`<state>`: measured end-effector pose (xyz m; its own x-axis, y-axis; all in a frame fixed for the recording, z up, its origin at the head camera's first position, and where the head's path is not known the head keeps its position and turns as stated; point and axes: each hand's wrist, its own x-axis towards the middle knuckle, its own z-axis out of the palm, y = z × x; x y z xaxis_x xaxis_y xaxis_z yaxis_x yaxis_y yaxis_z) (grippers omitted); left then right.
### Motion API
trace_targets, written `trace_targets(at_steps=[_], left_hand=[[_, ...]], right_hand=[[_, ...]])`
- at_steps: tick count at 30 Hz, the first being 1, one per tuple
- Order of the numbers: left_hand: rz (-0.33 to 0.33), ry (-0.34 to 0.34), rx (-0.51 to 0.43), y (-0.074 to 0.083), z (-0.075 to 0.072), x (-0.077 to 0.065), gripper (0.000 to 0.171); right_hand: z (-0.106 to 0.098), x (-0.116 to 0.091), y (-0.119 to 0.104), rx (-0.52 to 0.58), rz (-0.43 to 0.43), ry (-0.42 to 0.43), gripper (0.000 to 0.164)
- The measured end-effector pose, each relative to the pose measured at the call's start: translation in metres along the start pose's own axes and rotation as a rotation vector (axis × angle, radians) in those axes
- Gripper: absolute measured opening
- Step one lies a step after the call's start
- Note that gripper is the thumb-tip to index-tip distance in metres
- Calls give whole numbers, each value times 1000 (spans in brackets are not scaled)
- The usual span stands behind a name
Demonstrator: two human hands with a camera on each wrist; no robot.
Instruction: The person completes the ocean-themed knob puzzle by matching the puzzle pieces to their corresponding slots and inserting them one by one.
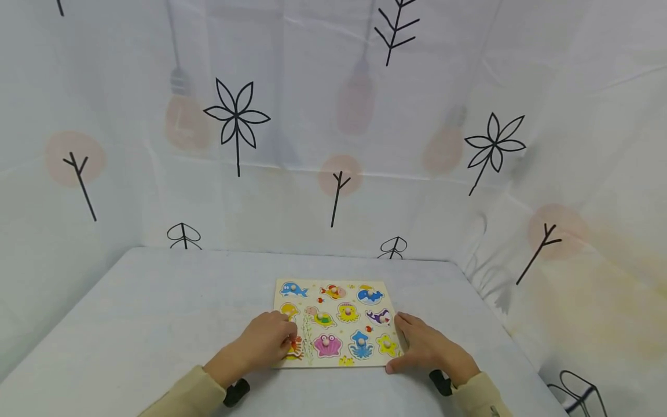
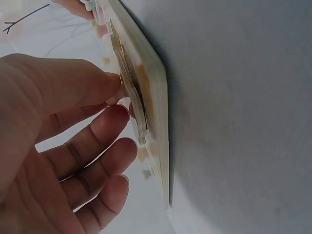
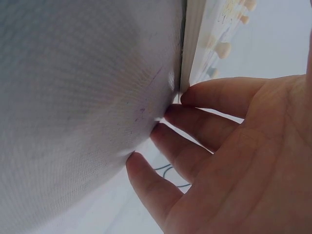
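Note:
A wooden peg puzzle board (image 1: 372, 360) with colourful sea animals lies flat on the table. At its lower left, my left hand (image 1: 268, 336) pinches the small knob of an orange-red crab piece (image 1: 296, 347) between thumb and fingers. In the left wrist view the thin wooden piece (image 2: 129, 80) stands tilted against the board's face. My right hand (image 1: 424, 344) rests along the board's right edge, thumb at the near corner. Its fingers (image 3: 214, 92) are fairly straight, one tip right at the board's side and the others on the cloth.
Other knobbed pieces sit in the board, among them a pink shell (image 1: 327, 346), a blue squid (image 1: 361, 347), a yellow starfish (image 1: 387, 346) and a turtle (image 1: 324, 318). A white cloth covers the table (image 1: 156, 324). Printed curtains (image 1: 302, 127) hang behind and at the sides.

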<state>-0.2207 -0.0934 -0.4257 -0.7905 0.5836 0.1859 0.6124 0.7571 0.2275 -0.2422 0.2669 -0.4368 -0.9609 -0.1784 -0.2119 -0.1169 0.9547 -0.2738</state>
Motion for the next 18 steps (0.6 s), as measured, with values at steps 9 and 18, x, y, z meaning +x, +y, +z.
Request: trace_targets(at_steps=[9,18], left_hand=[[6,-3,6,2,4,3,10],[-13,-17,-24,3,3,2,10]], right_hand=[[0,1,1,-8,1,1,125],[0,0,0,-3,-2,-1,124]])
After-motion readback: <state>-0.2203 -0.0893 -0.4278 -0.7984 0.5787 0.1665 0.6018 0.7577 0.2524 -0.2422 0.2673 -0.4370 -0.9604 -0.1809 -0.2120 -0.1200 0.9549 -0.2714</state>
